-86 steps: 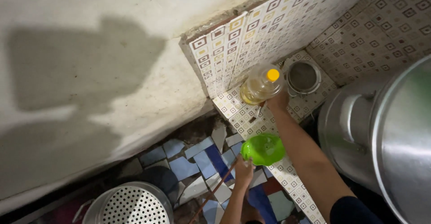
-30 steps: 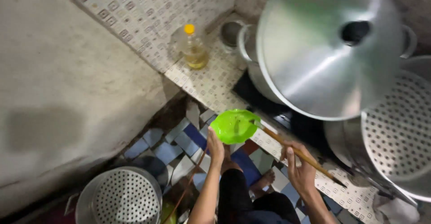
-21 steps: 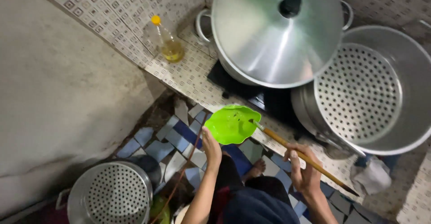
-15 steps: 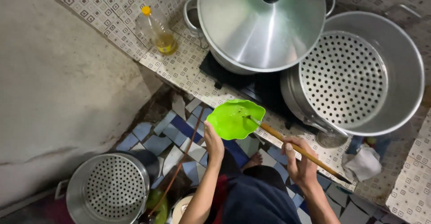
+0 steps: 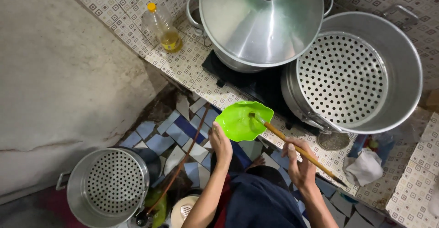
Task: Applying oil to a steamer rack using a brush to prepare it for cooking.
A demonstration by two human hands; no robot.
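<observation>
1. Tiled bench (image 5: 183, 65) with small square patterns, running along a tiled back wall; rough grey plaster wall off to the left, broken blue and white floor tiles (image 5: 178, 132) down below.
2. Left hand (image 5: 220, 142) closed on the near edge of a bright green wavy-rimmed bowl (image 5: 242, 120), held up just in front of the bench edge, tilted a bit toward the camera.
3. Right hand (image 5: 299, 161) wrapped around a long wooden-handled brush (image 5: 295, 148), held slantwise, handle end pointing down to the right, tip touching the inside of the green bowl.
4. Black gas stove (image 5: 256, 84) on the bench just behind the bowl, with a big metal pot (image 5: 224, 56) on it, covered by a shiny domed lid (image 5: 260, 20) with a black knob.
5. Right next to it, touching or nearly so, a large aluminium steamer pot (image 5: 402, 59) showing its perforated tray inside.
6. Plastic bottle of yellow oil (image 5: 163, 26) with a yellow cap standing upright near the back wall, left of the lidded pot.
7. White crumpled cloth (image 5: 366, 168) lying on the bench under the steamer's near side, close to the brush handle's end.
8. Down on the floor at lower left, another perforated steamer pot (image 5: 109, 187), well apart from both hands.
</observation>
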